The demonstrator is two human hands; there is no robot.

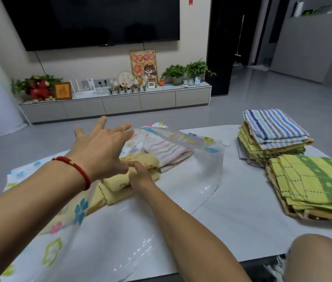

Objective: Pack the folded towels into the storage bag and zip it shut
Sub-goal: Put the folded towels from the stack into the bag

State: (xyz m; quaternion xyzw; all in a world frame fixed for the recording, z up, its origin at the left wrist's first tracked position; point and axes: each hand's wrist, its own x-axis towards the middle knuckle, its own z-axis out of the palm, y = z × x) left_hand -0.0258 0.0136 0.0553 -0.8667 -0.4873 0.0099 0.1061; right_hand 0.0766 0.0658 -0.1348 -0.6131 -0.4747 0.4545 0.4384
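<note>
Yellow towel (132,176) goes into the bag (201,174) under the right hand (140,176) gripping it, left hand (102,147) spread wide above; next, fetch from the right stacks (279,137).

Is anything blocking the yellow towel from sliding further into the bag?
Yes. The pink striped towel already lies inside the storage bag, just beyond the yellow towel under the right hand.

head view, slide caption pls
Right hand pushes a yellow towel into the clear storage bag; left hand hovers open.
</note>
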